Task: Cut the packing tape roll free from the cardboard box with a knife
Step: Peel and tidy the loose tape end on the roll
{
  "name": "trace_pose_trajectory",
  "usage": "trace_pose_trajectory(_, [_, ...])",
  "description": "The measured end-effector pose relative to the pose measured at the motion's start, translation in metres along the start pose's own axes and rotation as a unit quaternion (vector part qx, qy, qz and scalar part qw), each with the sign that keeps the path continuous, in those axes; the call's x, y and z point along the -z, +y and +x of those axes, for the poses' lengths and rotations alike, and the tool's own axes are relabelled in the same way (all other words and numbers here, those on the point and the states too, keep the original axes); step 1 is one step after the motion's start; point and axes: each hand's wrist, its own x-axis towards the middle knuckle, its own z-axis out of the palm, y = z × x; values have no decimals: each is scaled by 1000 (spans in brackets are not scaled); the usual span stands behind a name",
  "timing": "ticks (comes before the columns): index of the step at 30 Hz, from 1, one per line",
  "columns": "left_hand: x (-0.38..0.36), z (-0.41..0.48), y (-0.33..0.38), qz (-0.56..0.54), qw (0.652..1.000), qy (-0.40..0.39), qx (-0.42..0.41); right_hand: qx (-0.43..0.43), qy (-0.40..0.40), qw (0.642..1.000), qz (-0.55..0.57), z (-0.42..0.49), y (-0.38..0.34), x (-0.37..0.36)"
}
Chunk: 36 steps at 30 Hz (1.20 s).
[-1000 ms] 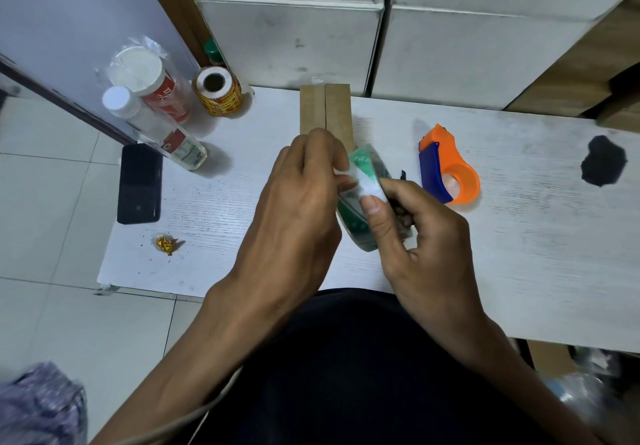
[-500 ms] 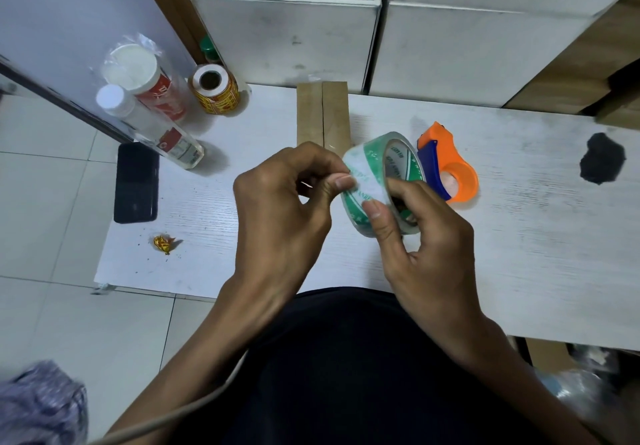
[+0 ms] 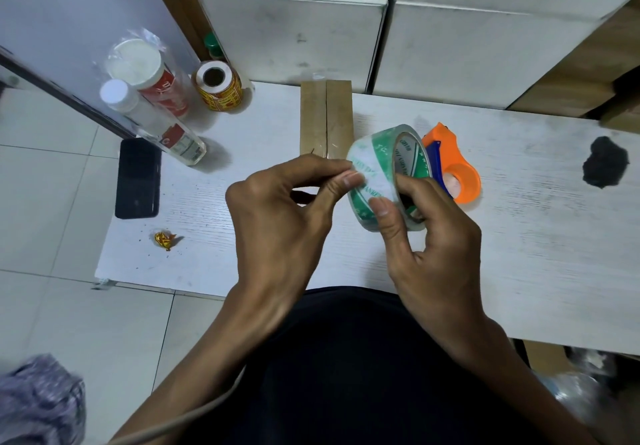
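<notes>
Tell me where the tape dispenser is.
The orange dispenser lies on the white table, right of centre, just behind the tape roll held in both hands.

Left hand [image 3: 277,212] pinching; right hand [image 3: 433,236] curled, gripping.

Item count: two bottles [image 3: 152,77] [image 3: 156,122], two tape rolls [image 3: 388,176] [image 3: 217,86], one cardboard box [image 3: 325,117], one phone [image 3: 138,178], one dispenser [image 3: 453,164].

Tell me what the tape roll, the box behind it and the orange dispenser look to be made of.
Tape roll: glossy clear plastic film printed green and white, apparently on a card core. Box: brown cardboard, its centre seam covered by shiny tape. Orange dispenser: smooth moulded plastic with a blue part.
</notes>
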Motion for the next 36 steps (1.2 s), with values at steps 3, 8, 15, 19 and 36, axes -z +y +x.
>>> trace_pose_trajectory(3, [-2,-3,2,-15,1000,0,15,-5,-2,1000,2,0,0,1])
trace_pose_trajectory(8, [-2,5,0,30,998,-53,32,12,-5,1000,-6,-2,2,0])
trace_pose_trajectory(15, [-5,4,-2,143,984,-92,-56,20,0,1000,-14,-2,-1,-1])
trace_pose_trajectory(19, [-1,3,1,185,975,-67,-107,20,4,1000,-20,1,-5,-3])
trace_pose_trajectory(36, [-3,3,3,73,988,-102,-87,17,33,999,-21,1,-2,2])
